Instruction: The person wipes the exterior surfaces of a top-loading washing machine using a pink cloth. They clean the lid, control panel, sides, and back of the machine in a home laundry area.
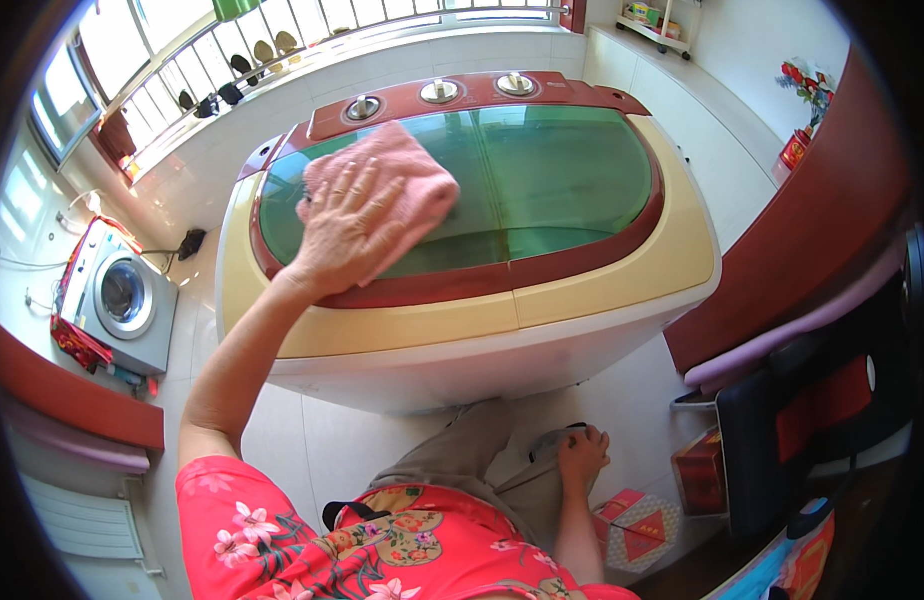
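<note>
My left hand (349,229) lies flat with spread fingers on a folded pink cloth (420,176), holding it against the left part of the green see-through lid (567,165) of a twin-tub washing machine (604,296). The machine has a cream top, a dark red lid frame and a white body. Three control knobs (438,91) line its dark red back panel. My right hand (584,455) hangs low by my right leg, away from the machine, its fingers loosely curled. Whether anything is in it cannot be made out.
A front-loading washing machine (120,292) stands at the left wall. Behind the twin-tub are a tiled ledge and a railed window (402,11). At right are a dark red panel (799,217), a black chair-like object (777,420) and a patterned box (642,529) on the floor.
</note>
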`<state>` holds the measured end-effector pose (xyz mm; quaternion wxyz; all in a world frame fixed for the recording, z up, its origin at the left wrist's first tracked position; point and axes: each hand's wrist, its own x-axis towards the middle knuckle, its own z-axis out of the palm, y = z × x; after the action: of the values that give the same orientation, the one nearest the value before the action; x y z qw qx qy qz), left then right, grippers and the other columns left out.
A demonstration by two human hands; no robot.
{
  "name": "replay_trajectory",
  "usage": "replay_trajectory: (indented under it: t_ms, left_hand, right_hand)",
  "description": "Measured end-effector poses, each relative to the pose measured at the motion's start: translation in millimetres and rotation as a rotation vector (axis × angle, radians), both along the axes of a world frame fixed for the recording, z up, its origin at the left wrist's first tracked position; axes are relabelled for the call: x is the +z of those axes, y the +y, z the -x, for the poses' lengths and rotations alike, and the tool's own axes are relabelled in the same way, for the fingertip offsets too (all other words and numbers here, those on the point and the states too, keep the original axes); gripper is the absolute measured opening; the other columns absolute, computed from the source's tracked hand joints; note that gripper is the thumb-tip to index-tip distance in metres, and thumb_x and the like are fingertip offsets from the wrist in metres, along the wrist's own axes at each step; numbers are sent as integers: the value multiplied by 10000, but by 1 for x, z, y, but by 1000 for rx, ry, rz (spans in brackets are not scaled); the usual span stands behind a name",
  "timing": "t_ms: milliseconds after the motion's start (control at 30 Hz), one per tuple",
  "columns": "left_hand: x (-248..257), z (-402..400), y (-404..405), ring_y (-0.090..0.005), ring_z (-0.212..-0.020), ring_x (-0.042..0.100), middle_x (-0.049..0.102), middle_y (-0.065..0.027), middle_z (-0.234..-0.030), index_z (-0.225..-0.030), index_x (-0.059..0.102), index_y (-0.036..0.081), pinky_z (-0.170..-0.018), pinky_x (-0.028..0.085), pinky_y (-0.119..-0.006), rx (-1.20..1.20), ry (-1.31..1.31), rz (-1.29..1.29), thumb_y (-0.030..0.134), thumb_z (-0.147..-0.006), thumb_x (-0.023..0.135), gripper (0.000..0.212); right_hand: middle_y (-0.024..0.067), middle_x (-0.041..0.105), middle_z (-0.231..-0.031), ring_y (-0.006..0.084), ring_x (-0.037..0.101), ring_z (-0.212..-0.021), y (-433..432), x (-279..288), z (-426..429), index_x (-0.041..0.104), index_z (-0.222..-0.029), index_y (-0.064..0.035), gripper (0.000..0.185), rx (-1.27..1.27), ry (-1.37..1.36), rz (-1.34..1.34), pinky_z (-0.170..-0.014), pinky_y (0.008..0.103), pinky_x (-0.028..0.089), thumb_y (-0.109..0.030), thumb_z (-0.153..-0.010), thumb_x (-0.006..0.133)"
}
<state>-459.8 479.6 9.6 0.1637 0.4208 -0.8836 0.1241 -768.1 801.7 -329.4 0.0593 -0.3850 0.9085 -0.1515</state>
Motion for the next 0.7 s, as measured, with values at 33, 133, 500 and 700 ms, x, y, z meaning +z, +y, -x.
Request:
replay_trajectory:
  t_ms: [33, 133, 500, 700]
  left_hand:
    - [1, 12, 3, -405, -1497, 175, 271, -192, -1601, -1491, 454, 213, -1204, 74, -535, -71, 7, -7, 539, -988, 408, 601]
    - [9, 51, -10, -417, -1464, 232, 331, -199, -1560, -1445, 501, 183, -1178, 138, -551, -195, 17, 47, 516, -975, 435, 580]
    - [4, 277, -82, -374, -1418, 287, 408, -159, -1490, -1308, 610, 174, -1163, 118, -589, -308, 145, 4, 618, -952, 413, 603]
    - [-16, 341, 10, -385, -1380, 333, 447, -174, -1464, -1297, 632, 240, -1135, 153, -631, -549, 81, -76, 590, -923, 446, 545]
  right_hand:
    - [11, 580, -1288, 359, 409, -1328, -2, -1, -1, 727, -908, -184, 148, 6, 22, -10, -917, 607, 396, -250, -800, 652]
    - [26, 584, -1277, 350, 415, -1322, -8, -4, -4, 735, -911, -165, 168, 14, 77, -27, -904, 599, 406, -262, -800, 655]
    - [20, 594, -1250, 350, 436, -1287, -14, 5, -9, 741, -908, -161, 187, -7, 47, -29, -888, 597, 404, -279, -786, 662]
    - [11, 593, -1253, 341, 439, -1282, -7, -2, -4, 727, -900, -162, 172, -9, 47, -19, -876, 585, 409, -269, -782, 664]
